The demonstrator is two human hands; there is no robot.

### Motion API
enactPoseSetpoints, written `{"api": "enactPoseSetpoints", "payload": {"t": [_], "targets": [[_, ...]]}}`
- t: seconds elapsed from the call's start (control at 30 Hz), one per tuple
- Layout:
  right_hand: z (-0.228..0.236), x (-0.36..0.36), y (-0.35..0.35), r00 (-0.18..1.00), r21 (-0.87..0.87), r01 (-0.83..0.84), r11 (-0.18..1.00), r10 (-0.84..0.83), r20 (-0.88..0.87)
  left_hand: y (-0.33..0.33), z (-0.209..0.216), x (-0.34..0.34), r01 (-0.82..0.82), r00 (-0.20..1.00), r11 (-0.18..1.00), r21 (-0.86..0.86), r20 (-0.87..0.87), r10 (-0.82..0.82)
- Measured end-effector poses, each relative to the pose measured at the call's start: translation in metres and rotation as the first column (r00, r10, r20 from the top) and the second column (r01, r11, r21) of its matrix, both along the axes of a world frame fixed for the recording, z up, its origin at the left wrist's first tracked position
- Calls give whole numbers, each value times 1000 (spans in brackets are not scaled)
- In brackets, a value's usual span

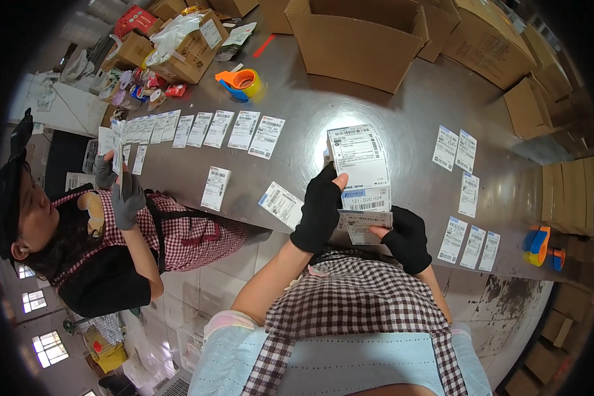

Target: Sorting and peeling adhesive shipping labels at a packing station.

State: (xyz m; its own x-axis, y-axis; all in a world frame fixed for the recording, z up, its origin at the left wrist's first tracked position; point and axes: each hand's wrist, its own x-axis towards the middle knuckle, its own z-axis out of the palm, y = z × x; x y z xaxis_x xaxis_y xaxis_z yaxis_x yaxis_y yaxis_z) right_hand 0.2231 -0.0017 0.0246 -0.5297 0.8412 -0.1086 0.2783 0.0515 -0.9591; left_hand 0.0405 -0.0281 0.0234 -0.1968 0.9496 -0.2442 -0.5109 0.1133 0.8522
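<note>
My left hand (318, 210), in a black fingerless glove, grips a thick stack of white shipping labels (360, 155) over the table's near edge, thumb on top. The labels carry barcodes and fine print. My right hand (408, 243), gloved the same way, pinches a few shipping labels (363, 223) just below the stack, nearer my body. Another label with a blue mark (369, 198) shows between the two bunches. Close to my left hand, a single label (282, 203) lies aslant on the metal table (402, 125).
Rows of labels (244, 129) lie to the left; several more (468, 195) lie right. Tape dispensers (241, 82) (541, 247) sit at back left and far right. Cardboard boxes (356, 46) line the back. Another person (119, 244) in a checked apron holds labels on my left.
</note>
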Motion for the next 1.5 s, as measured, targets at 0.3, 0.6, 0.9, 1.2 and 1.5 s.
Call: {"api": "enactPoseSetpoints", "payload": {"t": [0.3,0.6,0.9,1.2,1.5], "targets": [[-6,7,5,992,-66,120,991,-121,-23,0,4,4,-12,991,998,57,132,4],[7,5,14,1000,359,0,934,-9,22,5,6,-3,37,966,999,39,254,-46],[15,12,6,994,592,-77,802,106,-16,1,-23,6,90,922,991,103,368,-122],[17,15,1,986,471,-109,876,154,-59,-1,-24,4,25,994,997,79,106,-34],[22,15,9,982,385,-103,917,155,-104,-10,-21,7,17,997,1000,17,-76,-16]]}}
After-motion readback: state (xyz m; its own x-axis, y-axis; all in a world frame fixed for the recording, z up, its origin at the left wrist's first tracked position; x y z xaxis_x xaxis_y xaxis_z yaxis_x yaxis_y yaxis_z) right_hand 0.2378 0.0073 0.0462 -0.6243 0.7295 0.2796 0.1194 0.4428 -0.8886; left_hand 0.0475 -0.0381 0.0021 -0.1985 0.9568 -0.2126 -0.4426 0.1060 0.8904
